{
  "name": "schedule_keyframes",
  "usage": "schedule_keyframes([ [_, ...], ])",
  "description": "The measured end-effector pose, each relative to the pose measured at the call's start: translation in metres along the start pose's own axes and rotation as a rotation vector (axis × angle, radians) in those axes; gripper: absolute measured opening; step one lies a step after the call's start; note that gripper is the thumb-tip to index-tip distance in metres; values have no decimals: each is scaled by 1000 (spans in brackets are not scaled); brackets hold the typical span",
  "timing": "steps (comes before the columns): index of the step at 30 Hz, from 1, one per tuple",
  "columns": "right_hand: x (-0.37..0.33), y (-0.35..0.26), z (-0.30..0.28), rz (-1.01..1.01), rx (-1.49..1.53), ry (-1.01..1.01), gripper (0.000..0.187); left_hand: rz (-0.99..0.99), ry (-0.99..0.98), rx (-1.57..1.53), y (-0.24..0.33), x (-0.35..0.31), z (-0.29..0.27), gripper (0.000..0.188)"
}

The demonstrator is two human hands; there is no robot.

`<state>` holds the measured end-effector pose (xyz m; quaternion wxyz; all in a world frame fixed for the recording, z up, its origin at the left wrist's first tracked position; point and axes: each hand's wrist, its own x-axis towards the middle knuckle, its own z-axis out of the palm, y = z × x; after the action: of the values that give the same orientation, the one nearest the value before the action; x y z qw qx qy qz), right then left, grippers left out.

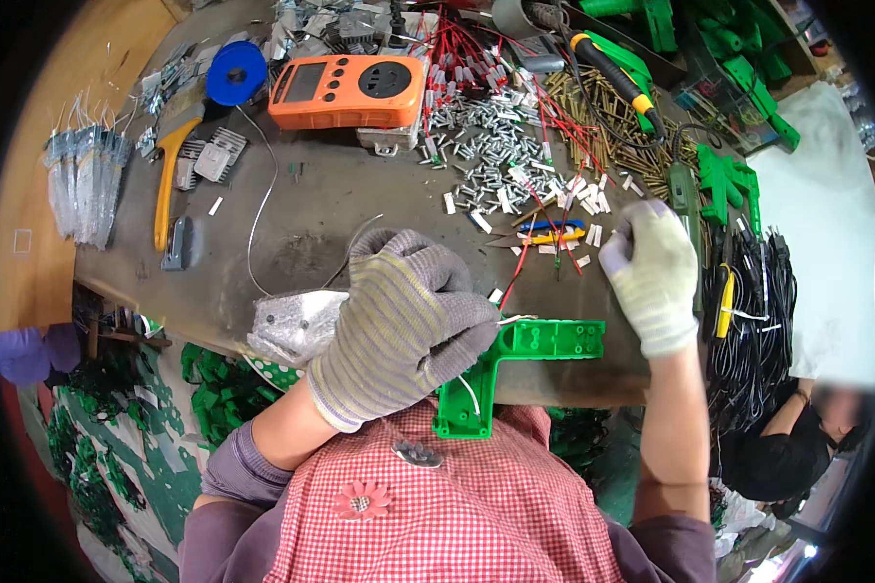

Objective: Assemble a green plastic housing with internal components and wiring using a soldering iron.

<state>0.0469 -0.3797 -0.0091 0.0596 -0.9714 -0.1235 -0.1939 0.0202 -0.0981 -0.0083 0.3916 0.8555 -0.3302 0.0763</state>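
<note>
1. Green L-shaped plastic shell (551, 339) lies just below frame centre.
2. Left gloved hand (403, 325), fingers curled, covers its upper-left part; any hold is hidden.
3. Right gloved hand (655, 279), right of centre, half-curled; I cannot tell its hold.

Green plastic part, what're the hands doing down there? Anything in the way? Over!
Left hand at green plastic part, grip unclear. Right hand apart from it. Part lies open-faced. Blue-and-yellow tool beyond, not blocking.
</note>
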Motion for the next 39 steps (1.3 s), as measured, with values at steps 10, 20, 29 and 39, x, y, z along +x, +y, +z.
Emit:
schedule_keyframes([
  [10, -39, -81, -31, 491, 1432, -135, 17, 16, 26, 22, 1, -1, -1, 11],
  [20, -34, -83, -33, 363, 1327, -205, 16, 9, 10, 4, 0, -4, 0, 13],
  [29, -29, -89, -37, 316, 1167, -287, 13, 84, 3, 111, 4, -2, -5, 16],
  [39, -25, -95, -40, 191, 1023, -316, 15, 8, -47, 68, -1, -11, -9, 20],
])
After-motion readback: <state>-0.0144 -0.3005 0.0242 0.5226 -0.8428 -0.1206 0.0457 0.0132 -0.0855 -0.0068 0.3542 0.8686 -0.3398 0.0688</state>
